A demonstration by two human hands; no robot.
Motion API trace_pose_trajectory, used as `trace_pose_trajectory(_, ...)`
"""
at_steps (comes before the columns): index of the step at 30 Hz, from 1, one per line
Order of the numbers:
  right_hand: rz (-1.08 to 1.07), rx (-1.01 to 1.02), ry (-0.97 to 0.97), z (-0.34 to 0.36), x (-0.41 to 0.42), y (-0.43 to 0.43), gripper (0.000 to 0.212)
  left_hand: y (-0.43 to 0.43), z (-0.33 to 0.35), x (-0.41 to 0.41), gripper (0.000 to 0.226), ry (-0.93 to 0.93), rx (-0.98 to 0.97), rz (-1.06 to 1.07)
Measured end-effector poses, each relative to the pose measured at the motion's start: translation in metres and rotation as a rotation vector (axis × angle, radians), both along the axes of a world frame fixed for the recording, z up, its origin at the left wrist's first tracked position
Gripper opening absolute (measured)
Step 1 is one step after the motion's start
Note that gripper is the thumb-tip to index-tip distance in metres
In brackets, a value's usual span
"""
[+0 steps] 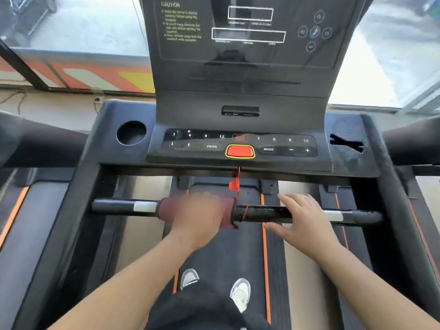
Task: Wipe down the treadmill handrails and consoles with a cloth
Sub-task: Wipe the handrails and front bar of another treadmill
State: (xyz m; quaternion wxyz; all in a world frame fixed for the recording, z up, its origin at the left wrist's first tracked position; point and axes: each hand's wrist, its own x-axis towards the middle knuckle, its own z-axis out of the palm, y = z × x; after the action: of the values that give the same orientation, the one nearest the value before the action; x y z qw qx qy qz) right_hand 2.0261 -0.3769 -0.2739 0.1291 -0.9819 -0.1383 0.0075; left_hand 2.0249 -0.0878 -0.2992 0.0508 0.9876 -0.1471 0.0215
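From my feed, a round cup holder (131, 132) sits at ten o'clock on the console (240, 145), with the red stop button (240, 151) at twelve and a torn recess (346, 144) at two. A red safety cord (235, 184) hangs from the console edge onto the handrail (262, 213), wrapped around it at centre, just beside the cloth's right edge. The handrail's long axis runs nine to three, straight across my view, silver sensor bands near both ends. My left hand (198, 216) is closed over the reddish cloth (227, 214), which wraps the bar left of centre; motion blur hides the fingers. My right hand (302, 219) lies open, fingers spread, touching the bar at one o'clock. Below, two pale shoes (240, 294) stand on the belt (219, 258).
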Motion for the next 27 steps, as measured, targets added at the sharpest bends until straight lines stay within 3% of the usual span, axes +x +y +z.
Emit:
trace_pose_trajectory(3, 0.038, -0.06, 0.059, -0.004, 0.012, -0.02, 0.078, 0.04, 0.004, 0.006, 0.038, 0.191, 0.077, -0.104)
trace_pose_trajectory(7, 0.028, -0.074, 0.179, -0.003, 0.018, -0.025, 0.07, 0.05, 0.009, 0.002, 0.021, 0.07, 0.326, 0.161)
trace_pose_trajectory(10, 0.011, -0.049, 0.208, -0.002, 0.017, -0.023, 0.055, -0.025, 0.006, 0.001, 0.028, 0.014, 0.138, 0.248)
trace_pose_trajectory(13, -0.014, -0.115, 0.239, 0.005, 0.023, -0.02, 0.053, -0.036, 0.006, 0.003, 0.037, 0.018, 0.028, 0.079)
trace_pose_trajectory(15, -0.021, -0.159, 0.253, 0.009, 0.026, -0.015, 0.051, 0.002, 0.005, 0.002, 0.046, 0.142, 0.078, 0.017)
trace_pose_trajectory(17, -0.036, -0.169, 0.254, 0.013, 0.028, -0.011, 0.049, 0.041, 0.004, 0.003, 0.057, 0.128, 0.215, 0.073)
trace_pose_trajectory(19, -0.045, -0.16, 0.263, 0.013, 0.028, -0.01, 0.048, 0.038, 0.006, 0.001, 0.053, 0.087, 0.286, 0.208)
trace_pose_trajectory(22, -0.068, -0.142, 0.282, 0.016, 0.029, -0.011, 0.048, -0.028, 0.006, -0.002, 0.039, 0.053, 0.087, 0.301)
trace_pose_trajectory(24, -0.078, -0.131, 0.286, 0.017, 0.027, -0.009, 0.048, -0.043, 0.004, -0.007, 0.038, 0.0, -0.02, 0.192)
trace_pose_trajectory(27, -0.089, -0.123, 0.288, 0.018, 0.025, -0.008, 0.046, 0.002, 0.001, -0.003, 0.041, 0.059, 0.065, 0.032)
